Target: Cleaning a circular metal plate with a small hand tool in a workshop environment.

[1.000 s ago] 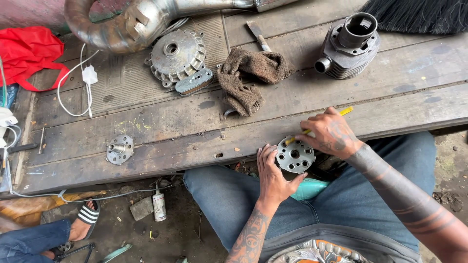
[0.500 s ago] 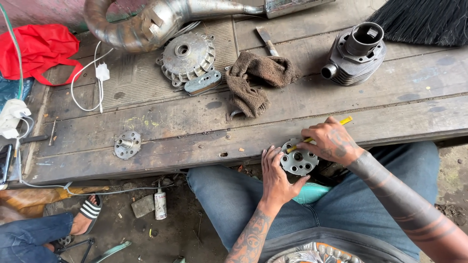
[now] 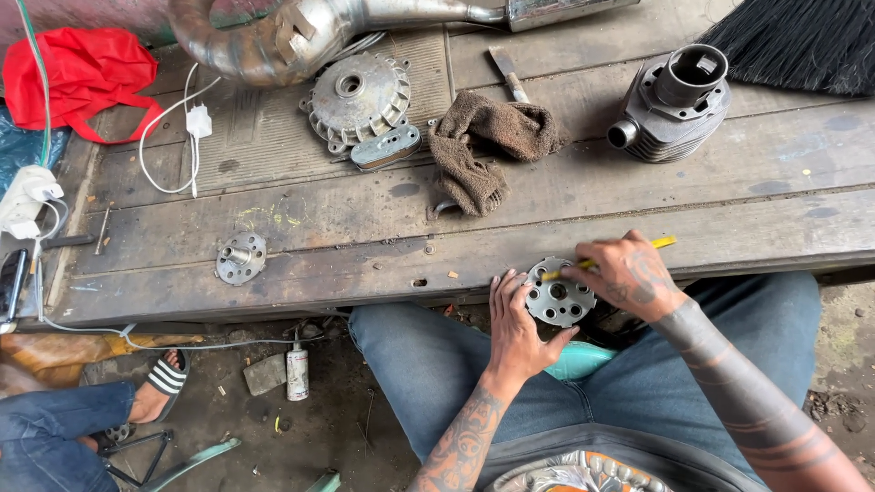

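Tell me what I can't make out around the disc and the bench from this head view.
- Yellow pencil: its tip, covered by the right hand.
- Perforated metal disc: left rim behind the left hand fingers.
- Exhaust pipe and black brush: cut off by the top edge.

Black brush [image 3: 802, 41] cut off at top right, exhaust pipe [image 3: 301, 36] cropped by top edge, pencil [image 3: 629, 253] mostly hidden under right hand [image 3: 629, 273]

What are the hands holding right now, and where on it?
The left hand grips the round metal disc by its left rim at the bench edge. The right hand holds a yellow pencil mid-shaft, tip on the disc.
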